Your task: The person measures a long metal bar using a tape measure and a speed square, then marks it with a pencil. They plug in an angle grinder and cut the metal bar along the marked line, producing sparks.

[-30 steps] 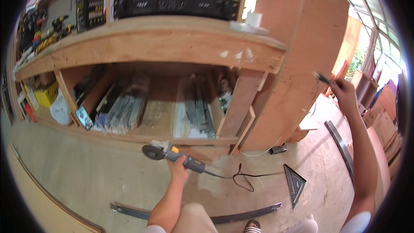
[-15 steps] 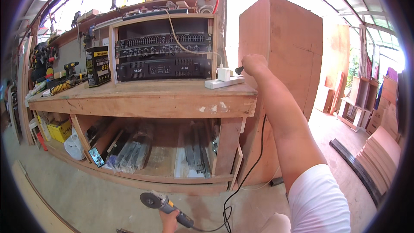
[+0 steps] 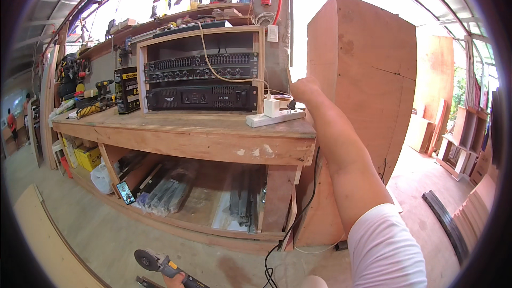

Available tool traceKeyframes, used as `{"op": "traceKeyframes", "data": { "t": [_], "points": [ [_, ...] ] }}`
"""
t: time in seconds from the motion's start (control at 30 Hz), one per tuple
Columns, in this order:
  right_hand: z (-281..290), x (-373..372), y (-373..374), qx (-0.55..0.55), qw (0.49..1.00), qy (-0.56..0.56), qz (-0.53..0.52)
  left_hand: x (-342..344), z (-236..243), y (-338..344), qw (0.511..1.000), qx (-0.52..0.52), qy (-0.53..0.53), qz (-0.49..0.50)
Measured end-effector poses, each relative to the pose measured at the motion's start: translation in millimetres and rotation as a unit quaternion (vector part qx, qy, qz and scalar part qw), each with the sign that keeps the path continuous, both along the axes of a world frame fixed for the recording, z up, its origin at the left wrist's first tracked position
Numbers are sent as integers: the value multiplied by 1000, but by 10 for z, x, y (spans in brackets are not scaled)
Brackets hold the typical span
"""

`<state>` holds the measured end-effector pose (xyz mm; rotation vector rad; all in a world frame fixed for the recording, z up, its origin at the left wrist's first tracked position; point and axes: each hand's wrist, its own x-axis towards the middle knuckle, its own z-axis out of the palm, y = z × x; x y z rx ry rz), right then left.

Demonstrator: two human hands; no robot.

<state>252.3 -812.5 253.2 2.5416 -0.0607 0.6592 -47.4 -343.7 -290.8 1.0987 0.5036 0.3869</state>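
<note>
My left hand (image 3: 175,280), low in the head view, grips a grey angle grinder (image 3: 159,263) with a yellow switch and a disc. My right hand (image 3: 304,90) is raised just above a white power strip (image 3: 258,120) on the workbench's right end; its fingertips face away and I cannot make out what they hold. A black plug (image 3: 292,104) sits on the strip beside a white adapter (image 3: 271,108). A black cord (image 3: 306,202) runs down past the bench. Black rack-mounted audio units (image 3: 201,97) in a wooden case stand left of the strip.
A tall plywood cabinet (image 3: 376,58) stands right of the workbench (image 3: 186,141). Tools (image 3: 85,104) and a tin (image 3: 126,90) crowd its left end. Boards (image 3: 37,218) lie at lower left, dark metal lengths (image 3: 442,224) at right. Another person (image 3: 12,125) stands far left.
My right hand has moved up and left to above the power strip; the black plug now sits on the strip, apart from it. The view has tilted up, leaving the grinder near the lower edge.
</note>
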Motion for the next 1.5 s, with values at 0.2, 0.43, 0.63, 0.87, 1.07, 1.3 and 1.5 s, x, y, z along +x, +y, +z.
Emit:
{"op": "traceKeyframes", "data": {
  "t": [0.2,0.43,0.63,0.87,1.07,1.3,1.5],
  "points": [
    [49,149,-57,-22,998,-7,56,-247,28,102,999,-5,-22,34],
    [79,84,-91,-42,988,29,147,-516,371,-39,993,-39,-90,63],
    [74,140,-91,-20,991,35,131,-546,362,-48,997,6,-57,47],
    [74,32,11,-76,988,58,123,-514,416,75,999,29,-14,8],
    [-19,153,-59,-102,983,51,143,-471,434,27,999,37,-15,7],
    [-65,112,-77,-48,989,43,133,-470,464,-32,1000,4,-18,-3],
    [-210,42,145,-41,979,16,199,-455,448,-95,993,-36,-106,19]
  ]
}}
